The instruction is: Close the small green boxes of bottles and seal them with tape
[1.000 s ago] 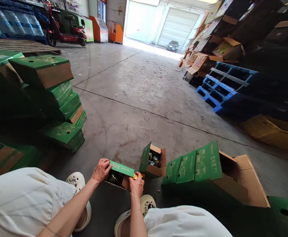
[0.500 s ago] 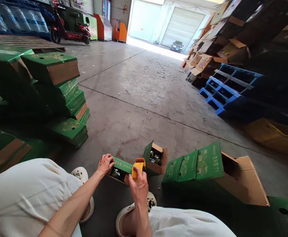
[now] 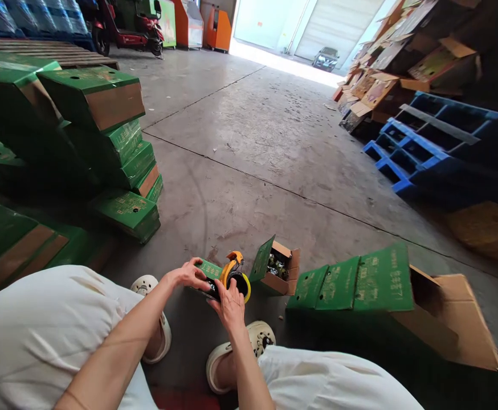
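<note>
A small green cardboard box [image 3: 209,267] sits on the floor between my feet, with dark glossy contents showing in its near side. My left hand [image 3: 188,275] grips its left end, fingers bent over the top and near edge. At the box's right end my right hand [image 3: 231,303] is closed around a yellow tape dispenser [image 3: 232,263]. The dispenser is tilted, and its roll with a dark core faces me. Just right of it stands an open green box [image 3: 262,263] with dark wrapped contents. My hands hide parts of the box and dispenser.
Green boxes [image 3: 121,208] are stacked at left. A row of green boxes [image 3: 351,282], one with a raised brown flap [image 3: 466,319], stands at right. Farther off are blue pallets [image 3: 420,142], piled cartons [image 3: 377,91], a red scooter [image 3: 133,37] and a car [image 3: 326,58].
My right hand has turned the tape dispenser so that its roll shows. The left hand's fingers have shifted toward the box's near side. The whole view has tilted slightly.
</note>
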